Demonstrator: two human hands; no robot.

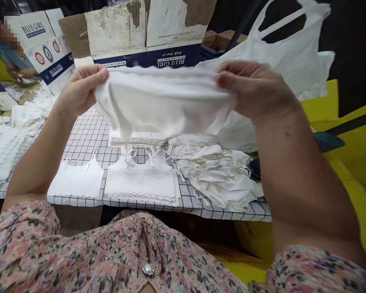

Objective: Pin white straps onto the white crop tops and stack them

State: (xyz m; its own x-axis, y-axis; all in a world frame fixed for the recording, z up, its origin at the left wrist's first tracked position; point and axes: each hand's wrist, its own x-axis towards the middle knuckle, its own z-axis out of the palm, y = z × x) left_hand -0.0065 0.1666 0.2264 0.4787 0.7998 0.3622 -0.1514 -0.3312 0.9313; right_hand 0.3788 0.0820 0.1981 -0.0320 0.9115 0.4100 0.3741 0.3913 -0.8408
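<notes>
A white garment (pixel 167 101) is stretched out in the air above the table, its upper edge pulled nearly straight. My left hand (pixel 82 87) pinches its left corner between thumb and fingers. At the opposite corner my right hand (pixel 256 89) grips the cloth, slightly blurred. Below lie a flat white camisole (pixel 76 179) with thin straps and, beside it, a neat stack of camisoles (pixel 142 183) with wavy hems. To the right is a loose heap of white garments (pixel 216 175). Another folded stack (pixel 137 138) sits farther back, partly hidden by the held garment.
The table has a white cloth with a black grid (pixel 85 134). Cardboard boxes (pixel 116 32) stand at the back. A white plastic bag (pixel 293 44) is at the right, near yellow material (pixel 347 162). More white garments (pixel 6 150) lie left. Another person's hands (pixel 24 74) show far left.
</notes>
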